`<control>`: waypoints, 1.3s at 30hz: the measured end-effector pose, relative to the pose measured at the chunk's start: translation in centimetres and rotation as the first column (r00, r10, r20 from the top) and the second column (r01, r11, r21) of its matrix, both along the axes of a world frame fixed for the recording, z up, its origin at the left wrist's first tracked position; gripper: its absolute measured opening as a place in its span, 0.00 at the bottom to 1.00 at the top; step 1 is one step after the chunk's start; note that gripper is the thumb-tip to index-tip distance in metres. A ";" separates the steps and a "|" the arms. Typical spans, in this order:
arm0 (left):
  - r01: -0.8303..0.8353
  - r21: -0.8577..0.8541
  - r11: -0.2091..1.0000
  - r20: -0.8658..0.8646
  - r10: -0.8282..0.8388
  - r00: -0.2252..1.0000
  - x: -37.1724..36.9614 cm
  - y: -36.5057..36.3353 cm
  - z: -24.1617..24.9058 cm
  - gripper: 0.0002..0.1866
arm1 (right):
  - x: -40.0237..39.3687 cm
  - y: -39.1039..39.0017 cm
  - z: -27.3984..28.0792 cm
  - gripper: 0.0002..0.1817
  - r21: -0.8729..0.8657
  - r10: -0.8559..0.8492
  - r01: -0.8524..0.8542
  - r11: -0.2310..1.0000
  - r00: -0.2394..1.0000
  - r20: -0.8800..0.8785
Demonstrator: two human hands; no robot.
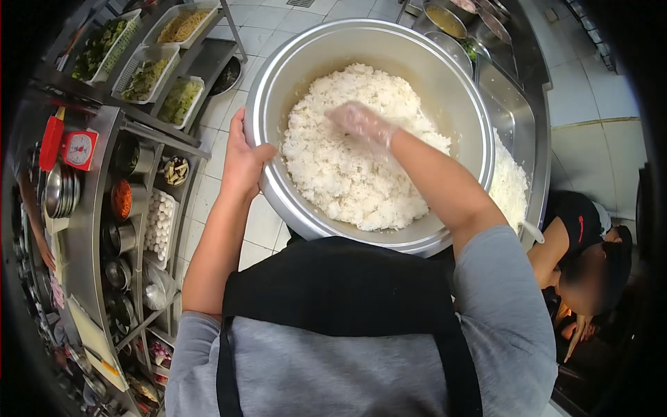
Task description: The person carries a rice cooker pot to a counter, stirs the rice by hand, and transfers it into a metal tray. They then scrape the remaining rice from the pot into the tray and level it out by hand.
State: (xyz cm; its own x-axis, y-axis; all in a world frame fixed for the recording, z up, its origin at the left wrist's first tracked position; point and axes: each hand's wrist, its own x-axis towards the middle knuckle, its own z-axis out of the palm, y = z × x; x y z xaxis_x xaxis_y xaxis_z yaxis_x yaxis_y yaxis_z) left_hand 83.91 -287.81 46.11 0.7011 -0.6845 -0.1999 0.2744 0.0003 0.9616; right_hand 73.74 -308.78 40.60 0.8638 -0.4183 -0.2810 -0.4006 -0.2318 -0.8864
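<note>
A large silver metal pot fills the middle of the view, tilted towards me. Cooked white rice is heaped inside it. My left hand grips the pot's left rim, thumb over the edge and fingers along the outer wall. Inside the pot my right hand, in a clear plastic glove, is down at the rice's surface. Its fingers are blurred, and I cannot tell how they are bent.
More white rice lies in a steel basin on the right, with a white-handled utensil. A person bends at far right. Leftward, a shelf holds trays of greens, an egg tray and a red scale.
</note>
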 end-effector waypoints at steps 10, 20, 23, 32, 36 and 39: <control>-0.018 -0.003 1.000 -0.011 0.018 1.000 -0.2 0.1 0.2 0.42 | 0.5 -2.4 -7.4 0.12 -0.625 0.463 -0.226 0.747 0.852 0.245; -0.028 0.011 1.000 0.018 0.028 0.999 0.3 -0.2 -0.1 0.42 | 1.1 0.1 0.9 0.16 0.238 -0.050 0.061 0.969 0.997 -0.050; -0.032 -0.003 0.999 -0.013 0.032 0.999 0.2 -0.1 0.1 0.42 | -1.3 2.3 1.0 0.18 0.441 -0.061 0.080 0.894 0.997 -0.056; -0.028 -0.007 1.000 0.018 0.028 0.999 -0.1 0.1 -0.2 0.42 | -5.1 -7.3 5.4 0.07 -0.448 -0.098 0.007 0.894 0.979 -0.180; -0.056 -0.020 0.998 0.000 0.056 0.998 -0.3 -0.2 0.0 0.42 | -7.9 -7.1 -0.2 0.10 -0.700 -0.013 -0.375 0.608 0.877 -0.481; -0.038 0.019 0.999 0.023 0.038 0.999 -0.5 -0.2 0.3 0.40 | -6.7 1.2 0.6 0.11 -0.498 0.055 -0.198 0.844 0.956 -0.288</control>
State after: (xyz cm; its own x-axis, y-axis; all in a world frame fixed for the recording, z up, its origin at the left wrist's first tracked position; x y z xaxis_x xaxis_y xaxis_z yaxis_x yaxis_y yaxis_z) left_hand 83.46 -288.04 46.37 0.7308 -0.6535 -0.1970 0.2529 -0.0088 0.9674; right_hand 67.07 -307.61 41.24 0.8479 -0.4558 -0.2708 -0.5288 -0.6900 -0.4943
